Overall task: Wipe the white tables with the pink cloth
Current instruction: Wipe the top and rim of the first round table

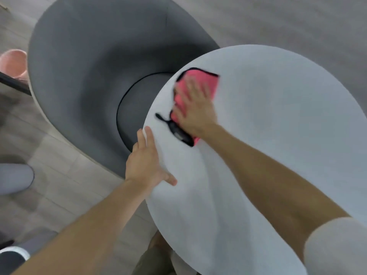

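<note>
A round white table (278, 135) fills the right half of the view. A pink cloth (206, 80) with a black edge lies on its left part. My right hand (195, 110) presses flat on the cloth with straight, spread fingers, blurred by motion. My left hand (146, 159) rests on the table's left rim, fingers straight along the edge and thumb lying on the top.
A grey upholstered armchair (89, 66) stands close against the table's left side. A pink object (14, 63) sits at the far left, a pale grey rounded object (14, 178) lower left. Wood-look floor surrounds everything.
</note>
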Available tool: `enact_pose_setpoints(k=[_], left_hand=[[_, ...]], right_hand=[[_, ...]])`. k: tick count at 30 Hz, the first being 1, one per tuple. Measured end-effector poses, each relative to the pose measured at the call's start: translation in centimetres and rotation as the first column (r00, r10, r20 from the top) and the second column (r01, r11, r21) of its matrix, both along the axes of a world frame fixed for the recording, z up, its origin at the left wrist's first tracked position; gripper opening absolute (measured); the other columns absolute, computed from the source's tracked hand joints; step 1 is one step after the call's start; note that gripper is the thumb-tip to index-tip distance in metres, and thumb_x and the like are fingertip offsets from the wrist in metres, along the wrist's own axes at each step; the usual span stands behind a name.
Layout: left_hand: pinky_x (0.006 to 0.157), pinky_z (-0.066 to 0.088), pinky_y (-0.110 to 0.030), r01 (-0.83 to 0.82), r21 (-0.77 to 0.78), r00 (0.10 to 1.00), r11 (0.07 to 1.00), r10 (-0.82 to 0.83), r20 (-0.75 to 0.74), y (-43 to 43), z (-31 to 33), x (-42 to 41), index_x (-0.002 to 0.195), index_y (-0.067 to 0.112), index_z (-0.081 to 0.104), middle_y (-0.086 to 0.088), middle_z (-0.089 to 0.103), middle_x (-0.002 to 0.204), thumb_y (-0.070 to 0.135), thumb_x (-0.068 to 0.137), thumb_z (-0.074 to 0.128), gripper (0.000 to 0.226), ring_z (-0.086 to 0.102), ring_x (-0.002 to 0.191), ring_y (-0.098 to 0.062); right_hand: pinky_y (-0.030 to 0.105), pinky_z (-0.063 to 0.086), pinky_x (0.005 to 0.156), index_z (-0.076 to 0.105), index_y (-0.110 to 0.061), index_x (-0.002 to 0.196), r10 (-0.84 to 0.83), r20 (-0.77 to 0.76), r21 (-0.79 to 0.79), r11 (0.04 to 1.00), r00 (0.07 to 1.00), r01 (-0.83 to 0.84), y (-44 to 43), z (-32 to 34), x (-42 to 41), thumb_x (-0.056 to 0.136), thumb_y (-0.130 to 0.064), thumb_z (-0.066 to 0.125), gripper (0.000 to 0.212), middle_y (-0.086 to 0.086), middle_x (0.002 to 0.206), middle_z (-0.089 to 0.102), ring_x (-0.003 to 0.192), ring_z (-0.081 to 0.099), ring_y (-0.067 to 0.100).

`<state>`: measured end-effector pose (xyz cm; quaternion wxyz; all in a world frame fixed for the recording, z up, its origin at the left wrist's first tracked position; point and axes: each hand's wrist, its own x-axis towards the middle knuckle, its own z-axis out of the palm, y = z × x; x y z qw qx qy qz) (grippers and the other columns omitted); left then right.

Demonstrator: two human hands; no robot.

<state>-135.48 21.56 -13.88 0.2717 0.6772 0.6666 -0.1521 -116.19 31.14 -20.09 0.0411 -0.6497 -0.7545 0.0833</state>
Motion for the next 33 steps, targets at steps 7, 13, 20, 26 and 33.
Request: enact_pose_setpoints(k=[7,13,20,26,33], left_hand=[[0.105,0.056,-0.044,0.007,-0.007,1.0,1.0,-0.007,-0.013,0.1,0.3,0.3,0.167,0.017,-0.021,-0.007,0.004,0.173,0.07,0.027,0.103,0.194,0.039,0.149,-0.032],[0.102,0.057,-0.044,-0.003,0.003,0.999,1.0,0.003,0.048,-0.1,0.0,-0.3,0.166,0.023,-0.02,-0.001,0.0,0.173,0.07,0.027,0.104,0.192,0.037,0.149,-0.03],[0.107,0.055,-0.042,0.01,-0.002,1.0,1.0,-0.01,0.025,0.0,0.3,-0.3,0.165,0.019,-0.025,-0.004,-0.009,0.176,0.075,0.03,0.101,0.193,0.033,0.154,-0.028],[0.108,0.053,-0.041,0.005,-0.009,1.0,1.0,-0.005,0.025,0.1,1.0,0.2,0.166,0.019,-0.024,-0.009,-0.012,0.177,0.067,0.032,0.105,0.191,0.035,0.153,-0.032],[0.104,0.054,-0.038,0.17,-0.119,0.966,0.978,-0.189,-0.174,1.3,3.0,0.5,0.165,0.007,-0.026,-0.02,-0.007,0.178,0.086,0.049,0.089,0.181,0.049,0.146,-0.031]], right_hand=[[0.055,0.011,0.135,0.022,-0.029,0.173,0.219,0.042,0.045,0.974,0.975,-0.221,1.4,0.5,8.5,0.114,-0.051,0.029,0.063,0.01,0.18,0.02,0.168,0.015,0.031],[0.057,0.004,0.135,0.02,-0.025,0.174,-0.551,-0.009,-0.006,0.834,0.834,0.551,1.0,1.4,8.2,0.109,-0.054,0.021,0.071,0.012,0.181,0.011,0.169,0.005,0.031],[0.051,0.007,0.135,0.044,-0.021,0.163,0.483,0.088,0.046,0.872,0.871,-0.488,2.8,0.3,-1.2,0.108,-0.04,0.043,0.058,0.013,0.171,0.039,0.162,0.029,0.033],[0.054,0.004,0.135,0.018,-0.023,0.174,-0.473,0.079,-0.057,0.877,0.877,0.478,3.7,0.6,14.0,0.113,-0.047,0.02,0.065,0.012,0.181,0.012,0.169,0.006,0.031],[0.06,0.007,0.134,0.046,-0.025,0.164,0.315,0.056,0.035,0.948,0.947,-0.317,2.7,0.7,-6.3,0.109,-0.051,0.035,0.062,0.015,0.175,0.033,0.166,0.022,0.034]])
